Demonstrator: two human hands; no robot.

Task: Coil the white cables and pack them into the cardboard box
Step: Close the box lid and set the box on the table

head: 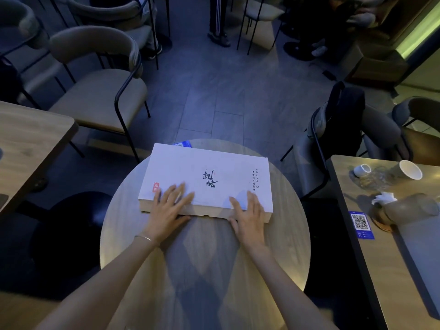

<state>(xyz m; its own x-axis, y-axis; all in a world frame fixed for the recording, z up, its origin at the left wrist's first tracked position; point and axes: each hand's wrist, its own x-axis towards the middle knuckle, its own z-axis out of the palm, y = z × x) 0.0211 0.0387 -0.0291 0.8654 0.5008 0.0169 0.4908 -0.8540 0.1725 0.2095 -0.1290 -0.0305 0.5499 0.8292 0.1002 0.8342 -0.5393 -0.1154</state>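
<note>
Pressing flat, both hands lie open on the lid of the flat white-topped cardboard box (207, 179): left hand (170, 206) near its near-left corner, right hand (248, 215) near its near-right, fingers straight, gripping nothing. Box sits closed toward the round wooden surface's (204, 258) far edge. No white cables show. Even pressure along the near edge should seat the lid.
</note>
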